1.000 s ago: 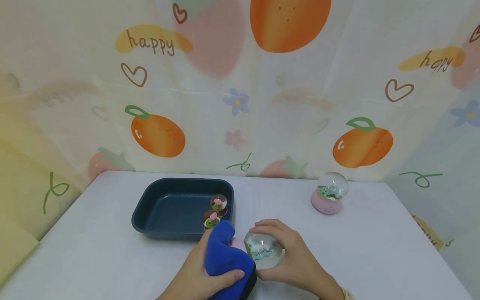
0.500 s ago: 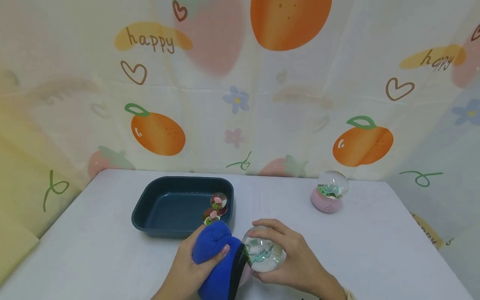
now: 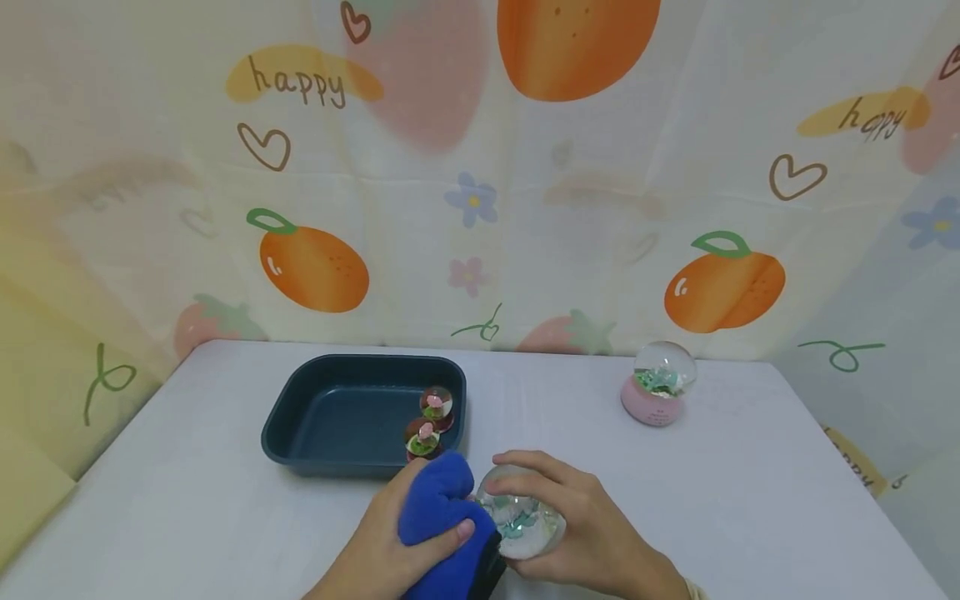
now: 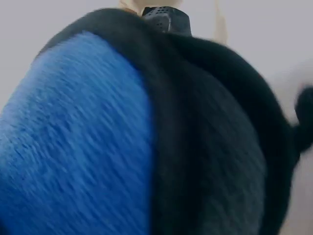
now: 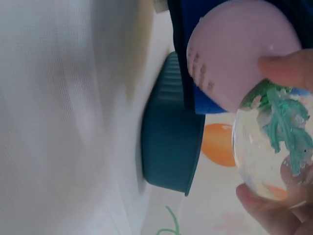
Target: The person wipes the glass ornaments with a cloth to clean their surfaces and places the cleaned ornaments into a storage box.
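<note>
My right hand (image 3: 581,521) grips the clear globe of a snow globe (image 3: 521,521), thumb and fingers spread round the glass. In the right wrist view its pink base (image 5: 239,54) shows, with small lettering on one side and a teal figure inside the glass. A blue cloth with a black edge (image 3: 446,517) is bunched in my left hand (image 3: 382,533), thumb across its front. The cloth lies against the snow globe's base, which it mostly hides in the head view. Blue and dark plush fabric fills most of the left wrist view.
A dark teal rectangular tray (image 3: 330,467) stands behind my left hand, with two small snow globes (image 3: 436,407) at its right end. Another pink-based snow globe (image 3: 658,387) stands at the back right of the white table (image 3: 750,483). A printed curtain (image 3: 480,125) hangs behind.
The cloth in my left hand has shifted left, then back right against the snow globe. The right hand has turned the globe a little and lowered it slightly.
</note>
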The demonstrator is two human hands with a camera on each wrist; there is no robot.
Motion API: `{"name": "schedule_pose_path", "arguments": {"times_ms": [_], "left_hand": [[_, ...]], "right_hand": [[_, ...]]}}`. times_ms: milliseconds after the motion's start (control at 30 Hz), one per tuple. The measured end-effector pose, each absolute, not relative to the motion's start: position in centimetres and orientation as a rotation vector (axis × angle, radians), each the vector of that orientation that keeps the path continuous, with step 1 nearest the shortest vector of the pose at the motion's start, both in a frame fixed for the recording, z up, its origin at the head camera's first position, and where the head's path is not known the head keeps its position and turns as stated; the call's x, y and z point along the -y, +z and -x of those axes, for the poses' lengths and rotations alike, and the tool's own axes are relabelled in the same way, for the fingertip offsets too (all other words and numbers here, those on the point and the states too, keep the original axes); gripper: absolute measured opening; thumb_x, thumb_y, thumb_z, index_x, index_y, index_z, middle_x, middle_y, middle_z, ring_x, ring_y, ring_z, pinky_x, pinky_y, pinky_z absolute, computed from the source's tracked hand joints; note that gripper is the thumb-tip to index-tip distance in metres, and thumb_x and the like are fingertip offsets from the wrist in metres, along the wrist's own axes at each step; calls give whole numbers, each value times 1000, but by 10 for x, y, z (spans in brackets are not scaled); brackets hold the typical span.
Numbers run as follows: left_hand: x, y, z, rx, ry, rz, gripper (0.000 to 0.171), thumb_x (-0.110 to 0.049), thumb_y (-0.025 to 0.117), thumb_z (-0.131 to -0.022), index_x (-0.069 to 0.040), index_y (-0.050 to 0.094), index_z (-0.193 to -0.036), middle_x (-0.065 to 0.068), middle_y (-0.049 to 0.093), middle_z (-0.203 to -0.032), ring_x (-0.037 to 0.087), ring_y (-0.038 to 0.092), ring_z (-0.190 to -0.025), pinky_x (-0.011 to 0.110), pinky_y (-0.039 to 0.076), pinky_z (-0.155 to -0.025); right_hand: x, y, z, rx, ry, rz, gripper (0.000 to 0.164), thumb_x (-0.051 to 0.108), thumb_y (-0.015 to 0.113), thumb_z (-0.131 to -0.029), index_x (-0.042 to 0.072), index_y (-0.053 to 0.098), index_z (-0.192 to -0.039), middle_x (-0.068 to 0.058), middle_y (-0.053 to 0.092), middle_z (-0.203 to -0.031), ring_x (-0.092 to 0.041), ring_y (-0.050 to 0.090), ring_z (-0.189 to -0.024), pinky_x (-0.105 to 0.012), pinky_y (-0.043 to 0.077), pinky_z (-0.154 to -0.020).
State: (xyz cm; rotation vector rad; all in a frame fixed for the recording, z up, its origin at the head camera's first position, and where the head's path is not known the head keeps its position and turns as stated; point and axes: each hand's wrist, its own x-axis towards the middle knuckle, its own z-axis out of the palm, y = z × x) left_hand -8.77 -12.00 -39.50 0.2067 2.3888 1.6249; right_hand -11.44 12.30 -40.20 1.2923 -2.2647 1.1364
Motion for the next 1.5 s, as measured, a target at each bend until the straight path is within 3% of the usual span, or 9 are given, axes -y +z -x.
{"name": "schedule_pose_path", "arguments": {"times_ms": [167,267,500,700,867,1000,1200,1367,1500], "left_hand": [[123,-399,91,-2442,1835,-71,55,-30,75,-86,-15,55,-135,10,66,-123,25,65,-108,52,56,-85],[127,-399,93,-2400,1897,-128,50,-25,73,-87,-11,56,-131,12,67,-120,23,66,-105,48,56,-84],[132,-388,88,-2223,1590,-383,63,-36,70,-90,-16,41,-142,8,62,-126,22,62,-109,43,58,-85],[130,-387,87,-2283,1600,-338,66,-36,69,-92,-10,43,-146,13,61,-132,29,64,-112,52,57,-85],[132,-389,87,-2333,1726,-190,61,-33,70,-91,-11,46,-143,14,61,-133,32,62,-117,55,54,-90],[135,-393,89,-2189,1893,-180,48,-28,65,-94,-5,51,-134,14,66,-120,28,64,-108,48,55,-87],[142,-403,88,-1859,2003,-110,54,-37,52,-100,-1,35,-137,10,57,-119,24,54,-108,38,48,-89],[148,-400,82,-2002,1930,-375,52,-28,58,-96,0,41,-137,12,63,-121,22,62,-106,33,52,-87],[146,-399,80,-2198,1855,-783,48,-16,64,-90,-10,49,-135,6,64,-124,15,64,-108,27,56,-83]], "right_hand": [[-124,-401,114,2232,1158,-1363,71,16,93,-65,21,61,-128,-3,59,-134,-16,66,-111,-25,55,-92],[-124,-401,114,2209,1199,-1399,72,14,93,-64,19,60,-128,-5,58,-135,-17,65,-111,-25,55,-92],[-125,-401,114,2229,1269,-1415,72,12,92,-65,18,59,-128,-5,56,-137,-18,64,-115,-27,56,-91],[-124,-402,113,2206,1284,-1451,72,9,92,-64,17,59,-127,-7,57,-136,-18,66,-112,-23,55,-89],[-126,-403,114,2116,1310,-1509,77,4,93,-59,14,58,-127,-11,56,-135,-20,64,-110,-23,55,-89],[-127,-402,115,2050,1376,-1546,79,2,92,-58,12,57,-127,-14,56,-135,-22,62,-113,-27,57,-88],[-127,-398,116,1973,1463,-1530,78,2,92,-58,9,56,-128,-14,58,-133,-23,61,-116,-31,57,-89],[-127,-395,116,2028,1465,-1525,75,4,91,-61,10,56,-127,-12,57,-134,-21,60,-117,-30,55,-91],[-126,-393,114,2069,1493,-1545,74,3,90,-63,12,56,-128,-11,56,-136,-21,60,-118,-30,56,-91]]}}
